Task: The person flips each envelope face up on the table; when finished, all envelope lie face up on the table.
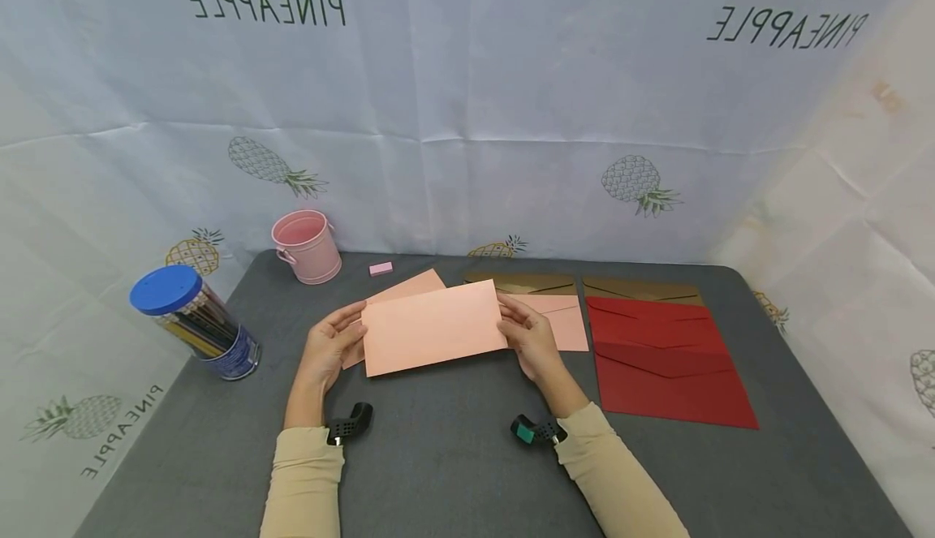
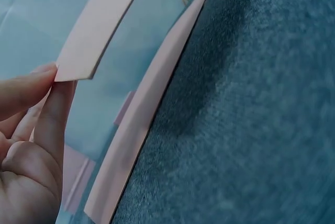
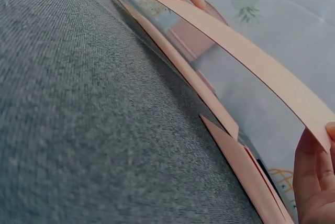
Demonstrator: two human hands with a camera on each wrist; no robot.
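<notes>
Both hands hold a peach-pink envelope (image 1: 434, 331) by its two short ends, its plain face up, raised off the table as both wrist views show. My left hand (image 1: 329, 347) pinches the left end between thumb and fingers, seen closely in the left wrist view (image 2: 31, 145). At the right end, my right hand (image 1: 532, 342) grips it likewise. A second pink envelope (image 1: 416, 283) lies on the table behind and partly hidden by the held one. Another pink envelope (image 1: 568, 327), its flap line showing, lies just beyond my right hand.
Red envelopes (image 1: 672, 388) lie overlapped on the right of the grey table (image 1: 438, 473). Brown-gold envelopes (image 1: 643, 290) line the back. A pink bucket (image 1: 314, 258), a small pink block (image 1: 381, 269) and a blue-lidded pencil jar (image 1: 200, 327) stand at the left.
</notes>
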